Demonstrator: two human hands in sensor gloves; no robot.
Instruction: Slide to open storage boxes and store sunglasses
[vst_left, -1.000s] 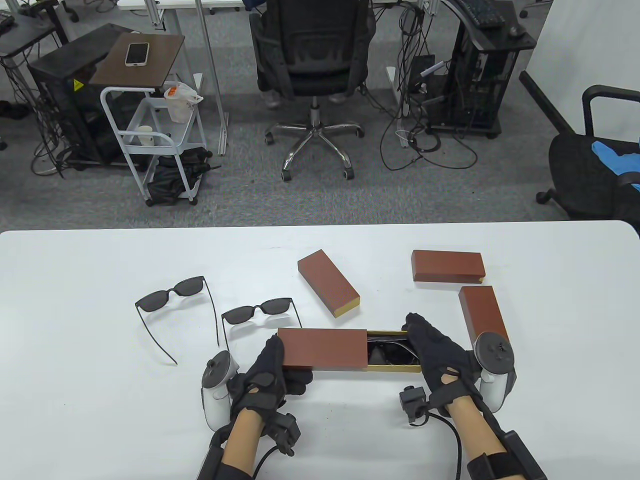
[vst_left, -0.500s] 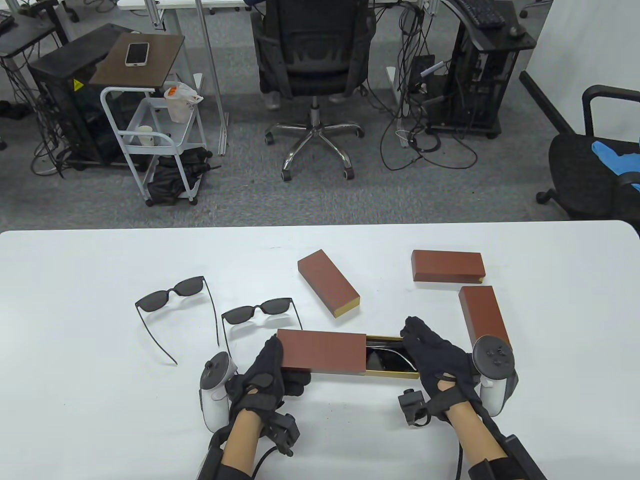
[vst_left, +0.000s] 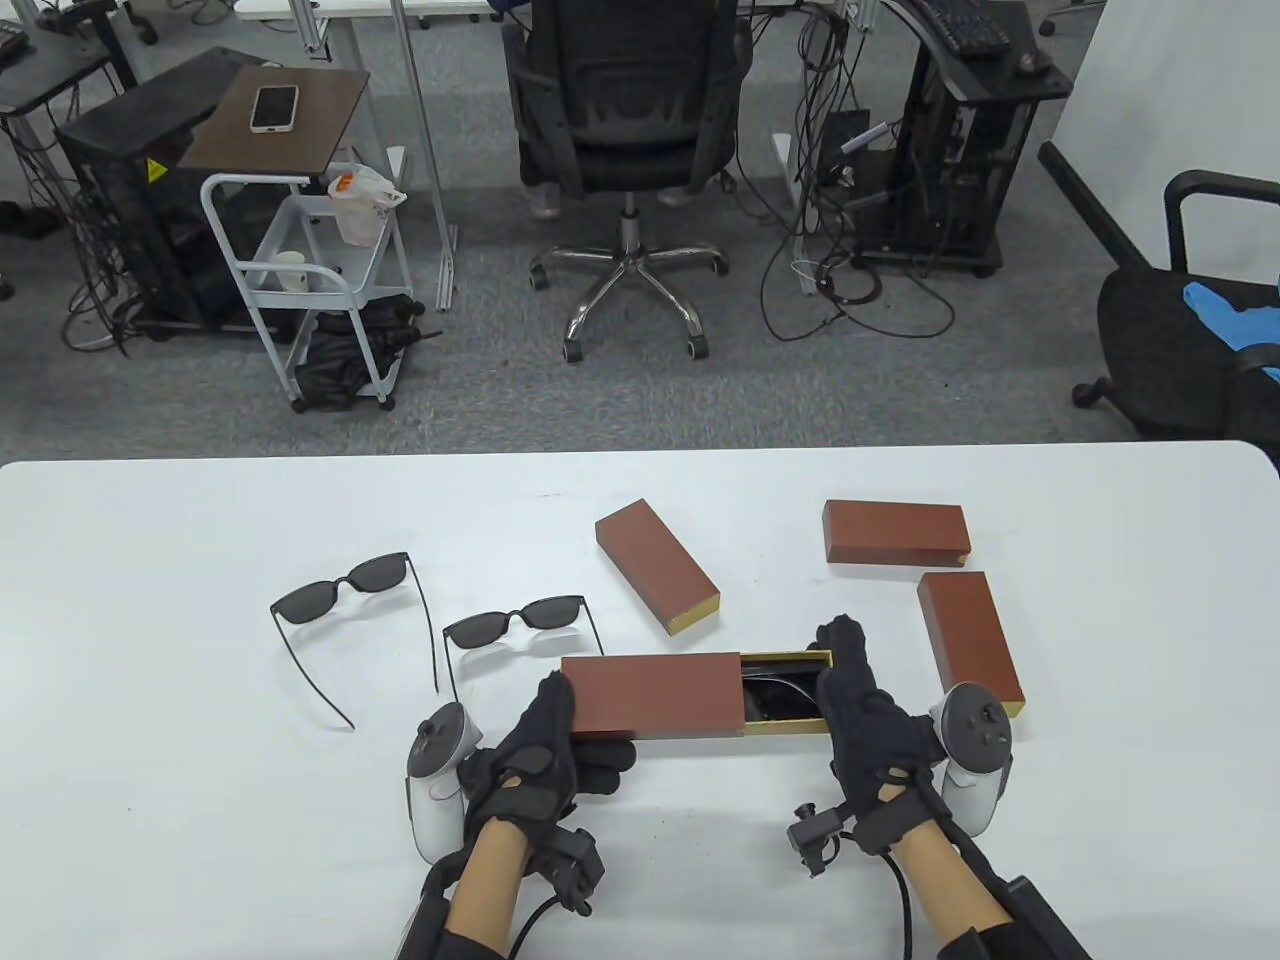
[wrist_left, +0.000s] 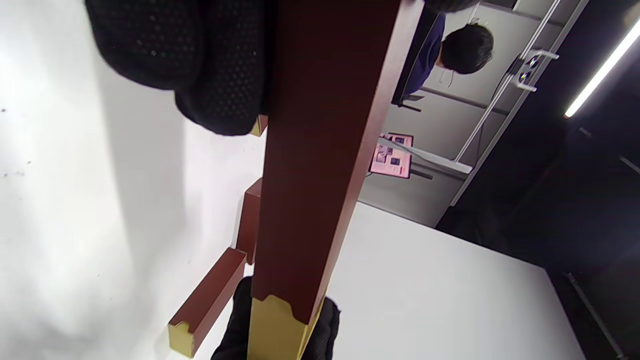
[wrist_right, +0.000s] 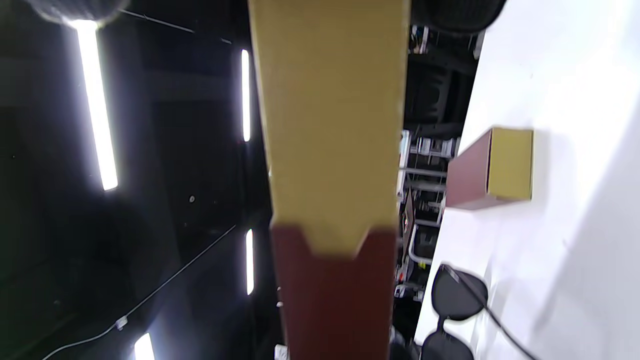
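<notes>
Compared with the frame one second earlier, the gold inner tray (vst_left: 790, 700) has slid further into the brown sleeve (vst_left: 652, 696), leaving a shorter exposed section, and the right hand (vst_left: 868, 712) has moved leftward with it. The left hand (vst_left: 545, 740) grips the sleeve's left end, fingers (vst_left: 600, 765) curled beneath it and thumb on top. The right hand lies against the tray's right end with fingers extended along it; whether they clasp the tray cannot be told. Folded sunglasses (vst_left: 775, 697) lie inside the exposed tray. Left of the sleeve, two open pairs of sunglasses (vst_left: 345, 585) (vst_left: 515, 622) rest on the white surface (vst_left: 150, 650). Beyond the sleeve lies a closed box (vst_left: 655, 567); two more closed boxes (vst_left: 895, 532) (vst_left: 968, 635) lie to its right.
</notes>
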